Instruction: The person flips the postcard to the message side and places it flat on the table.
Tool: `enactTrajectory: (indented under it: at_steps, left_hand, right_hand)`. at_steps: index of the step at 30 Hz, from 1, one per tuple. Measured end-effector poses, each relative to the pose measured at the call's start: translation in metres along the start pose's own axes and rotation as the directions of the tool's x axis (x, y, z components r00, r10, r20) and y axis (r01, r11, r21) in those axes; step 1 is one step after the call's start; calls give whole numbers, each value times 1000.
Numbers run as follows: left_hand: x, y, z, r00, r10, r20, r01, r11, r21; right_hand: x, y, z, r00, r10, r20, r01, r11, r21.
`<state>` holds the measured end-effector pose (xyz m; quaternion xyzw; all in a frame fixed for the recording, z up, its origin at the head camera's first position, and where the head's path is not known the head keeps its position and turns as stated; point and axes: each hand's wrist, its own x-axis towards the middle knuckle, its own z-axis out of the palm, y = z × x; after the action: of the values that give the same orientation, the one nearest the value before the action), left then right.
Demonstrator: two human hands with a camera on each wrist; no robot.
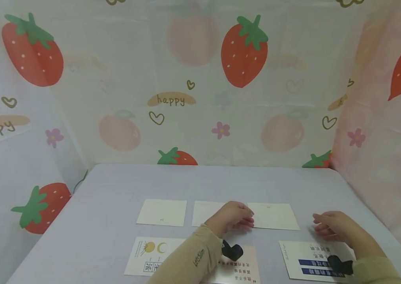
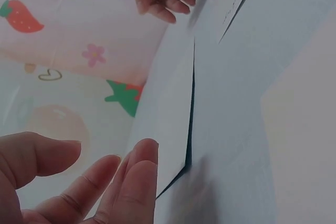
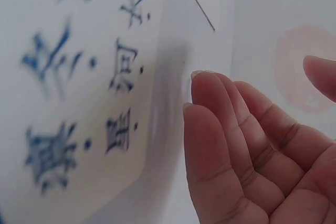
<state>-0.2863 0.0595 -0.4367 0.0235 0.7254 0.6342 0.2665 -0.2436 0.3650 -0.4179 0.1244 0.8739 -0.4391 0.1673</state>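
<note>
My left hand (image 1: 234,217) hovers with loosely bent fingers between two plain cream cards of the back row, the middle card (image 1: 205,211) and the right card (image 1: 273,216). In the left wrist view its thumb and fingers stand apart with nothing between them, near the edge of a plain card (image 2: 176,124). Over the far edge of a printed card with dark blue bars (image 1: 293,252), my right hand (image 1: 339,227) is held with relaxed fingers. The right wrist view shows its empty fingers (image 3: 210,156) beside a card with blue characters (image 3: 79,98).
A third plain card (image 1: 161,213) lies at the back left. In front are a sun-and-moon printed card (image 1: 158,246) and a pinkish text card (image 1: 246,268), both partly covered by my left sleeve (image 1: 193,256). Strawberry-patterned cloth (image 1: 193,79) walls the white table (image 1: 115,181) behind and at both sides.
</note>
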Motion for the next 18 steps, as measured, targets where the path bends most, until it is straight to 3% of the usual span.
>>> enactTrajectory:
  at_steps: [6,18]
  left_hand:
    - [-4,-6,8,998,32,48,-30,999,-32]
    - [-20,-11,30,992,39,121,-33,998,-56]
  right_hand:
    - [-9,10,-8,1000,22,6,-22,1000,-4]
    - [-25,40,-20,992,127,-9,-127,992,-2]
